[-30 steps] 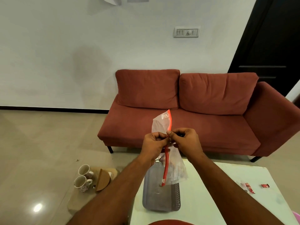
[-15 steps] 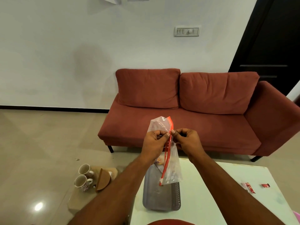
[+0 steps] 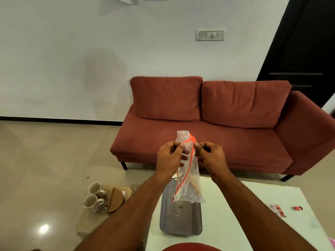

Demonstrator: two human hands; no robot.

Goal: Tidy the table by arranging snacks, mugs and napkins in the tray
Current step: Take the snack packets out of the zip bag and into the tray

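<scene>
I hold a clear zip bag [image 3: 188,180] with a red-orange seal strip up in the air above the grey plastic tray [image 3: 181,218]. My left hand [image 3: 169,157] pinches one side of the bag's mouth and my right hand [image 3: 210,156] pinches the other side, so the mouth is parted between them. Pale snack pieces lie in the bag's lower part. The tray stands at the left end of the white table [image 3: 235,223]. Two patterned mugs [image 3: 94,196] and a round wooden napkin holder [image 3: 116,200] sit on a low wooden stool to the left.
Two small red wrappers [image 3: 280,209] lie on the table's right side. A red sofa [image 3: 217,124] stands just behind the table. Bare tiled floor spreads to the left. A dark door is at the far right.
My hands have drawn apart, pulling the bag's sealed mouth open. The bag's top has folded lower and the bag hangs a little further right.
</scene>
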